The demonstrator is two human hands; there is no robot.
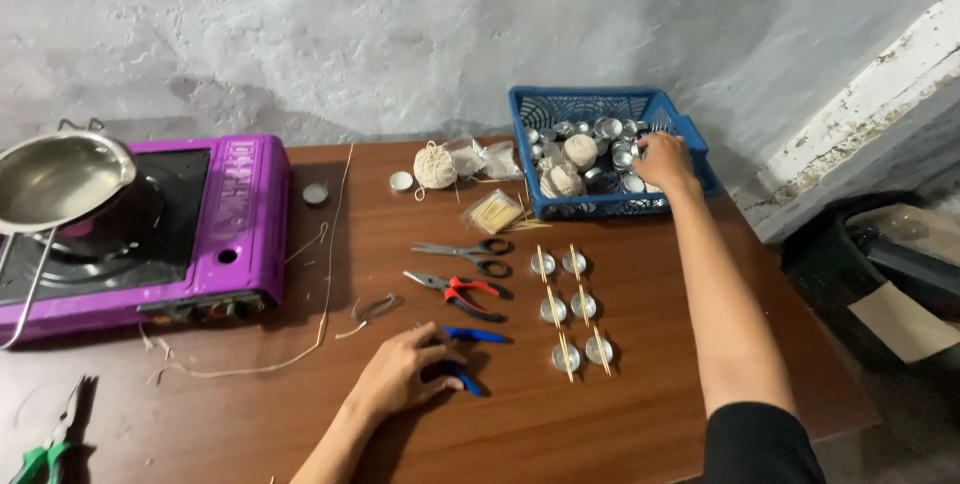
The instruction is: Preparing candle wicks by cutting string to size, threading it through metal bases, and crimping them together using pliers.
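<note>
Small metal cups (610, 134) fill the blue basket (590, 104); right hand (662, 159) reaches in, fingers curled narrow on one—pinch its rim cleanly. Left hand (400, 376), toward the near edge from the basket, rests loosely on blue-handled pliers (468, 356).

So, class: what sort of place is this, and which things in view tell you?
Probably a small home craft workspace, perhaps for candle making. A purple portable stove with a metal pot sits on a wooden table, beside small metal cups and a blue basket of more.
</note>
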